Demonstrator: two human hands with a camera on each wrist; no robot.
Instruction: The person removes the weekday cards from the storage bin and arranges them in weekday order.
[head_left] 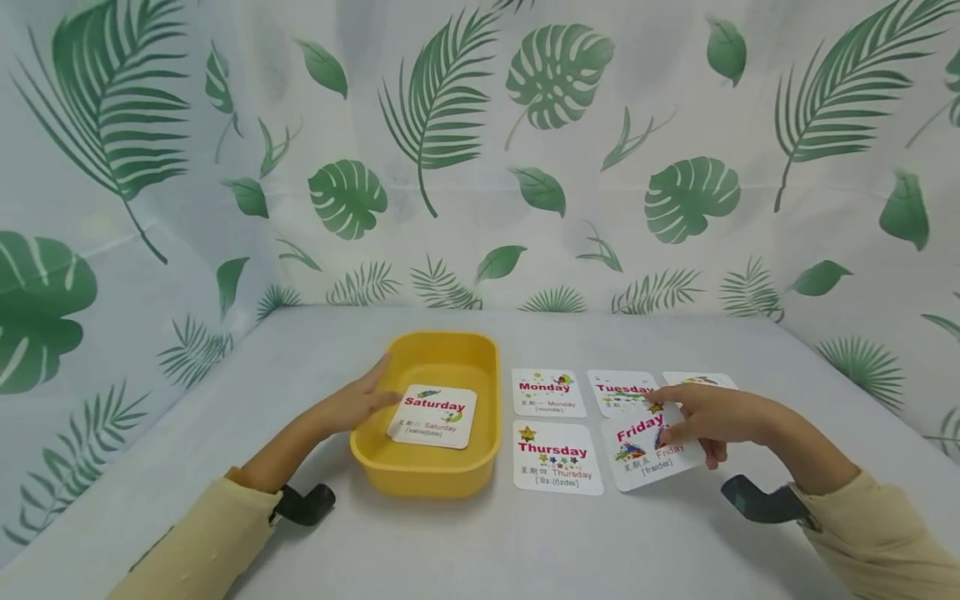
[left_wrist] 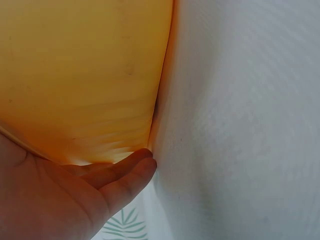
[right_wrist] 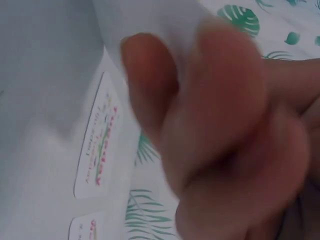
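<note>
In the head view my left hand is at the left wall of a yellow plastic basin, thumb over the rim and fingers along the outside. The left wrist view shows those fingers against the outer wall. A "Saturday" card lies in the basin. My right hand pinches a tilted "Friday" card between thumb and fingers, above the table. Behind it, the "Tuesday" card is partly covered. Seen from the right wrist, the pinched card is a pale, blurred sheet.
A "Monday" card and a "Thursday" card lie right of the basin. Another card lies beyond the right hand, its word hidden. A white cloth with green leaves hangs round the light table.
</note>
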